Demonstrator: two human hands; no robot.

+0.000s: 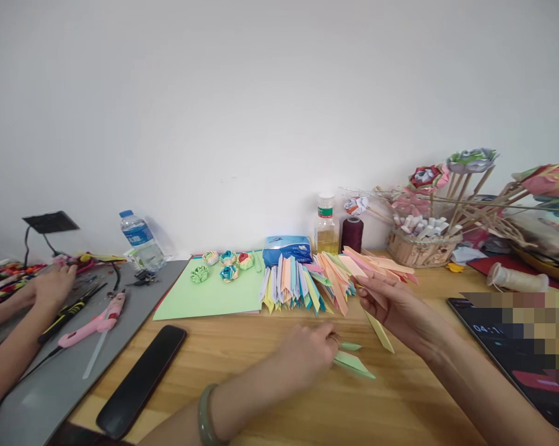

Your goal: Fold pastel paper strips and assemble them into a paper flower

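My right hand is closed in a pinch at a pale peach folded paper strip, beside the pile. A yellow paper strip shows below its fingers. My left hand, blurred, with a bangle on the wrist, is low over the table with curled fingers. Light green folded paper pieces stick out at its fingertips; the grip itself is partly hidden. Just beyond both hands stands a row of folded paper pieces in several colours. Several small paper flowers lie on a green sheet.
A black phone lies at front left, another phone at right. A co-worker's hands are at far left near a pink glue gun. Along the wall stand a water bottle, a thread cone and a basket.
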